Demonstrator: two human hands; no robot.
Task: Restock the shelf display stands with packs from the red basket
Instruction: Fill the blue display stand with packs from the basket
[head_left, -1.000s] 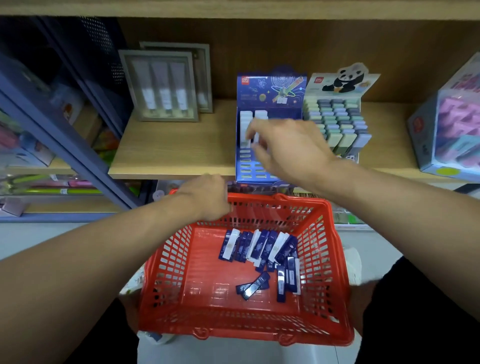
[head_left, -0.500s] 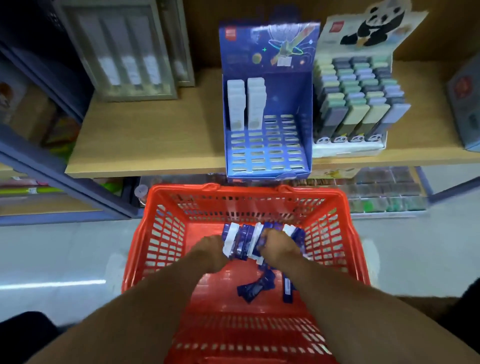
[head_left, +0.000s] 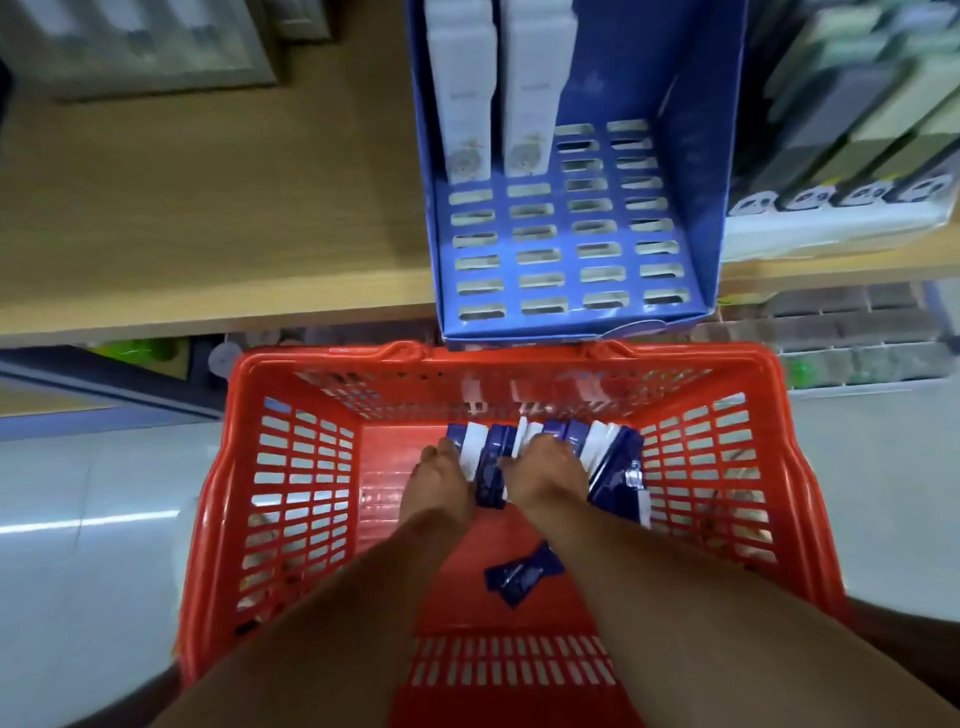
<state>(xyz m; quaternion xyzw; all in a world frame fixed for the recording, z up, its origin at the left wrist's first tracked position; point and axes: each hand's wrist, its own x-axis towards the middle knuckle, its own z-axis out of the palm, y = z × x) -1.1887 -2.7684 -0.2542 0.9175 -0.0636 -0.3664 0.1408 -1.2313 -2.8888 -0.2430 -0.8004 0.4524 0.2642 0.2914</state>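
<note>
Both hands down in red basket (head_left: 291, 483). Left hand (head_left: 441, 483) and right hand (head_left: 545, 470) rest on row of blue-white packs (head_left: 608, 457) at far wall; finger grip unclear. Blue display stand (head_left: 691, 171) on shelf (head_left: 208, 208) just beyond.

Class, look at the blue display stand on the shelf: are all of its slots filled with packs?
No: the blue display stand holds only two white columns at its back left.

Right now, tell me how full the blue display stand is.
Mostly empty: the blue display stand holds white packs in two back-left columns only; remaining slots are bare.
</note>
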